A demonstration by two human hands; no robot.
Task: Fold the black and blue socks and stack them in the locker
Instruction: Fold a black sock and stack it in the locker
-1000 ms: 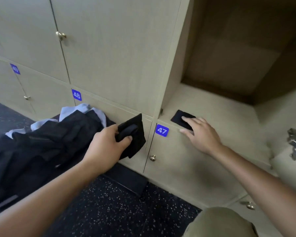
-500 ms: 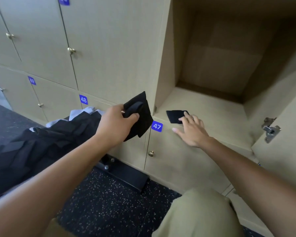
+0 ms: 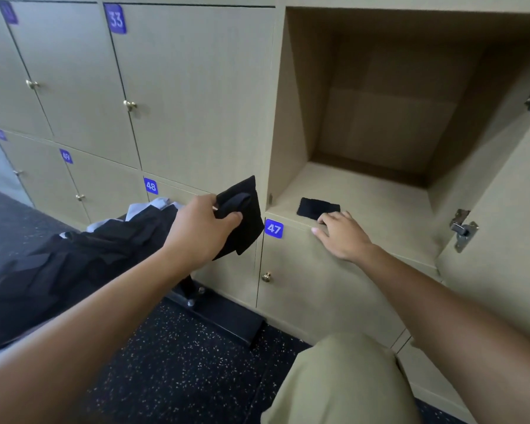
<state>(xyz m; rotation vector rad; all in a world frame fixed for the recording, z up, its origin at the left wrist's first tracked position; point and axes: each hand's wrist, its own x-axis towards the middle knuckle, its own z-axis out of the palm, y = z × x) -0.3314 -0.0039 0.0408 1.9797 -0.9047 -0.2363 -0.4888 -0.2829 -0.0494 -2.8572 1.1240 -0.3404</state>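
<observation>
Far left of the fingers, a pile of dark clothes (image 3: pixel 52 264) lay heaped on the desk. The left hand (image 3: pixel 201 231) had its fingers (image 3: pixel 231 217) curled tight round a folded black sock (image 3: pixel 242 215), held in the air just left of the open locker (image 3: pixel 364 191). Right of that, the right hand (image 3: pixel 343 237) lay flat and empty, fingertips touching a second folded sock (image 3: pixel 314 207) at the shelf's front lip. One nudge there could have tipped it off, or the carried fold might have sprung open.

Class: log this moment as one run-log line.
left hand: grips folded black sock | right hand: open, at placed sock | locker: open
</observation>
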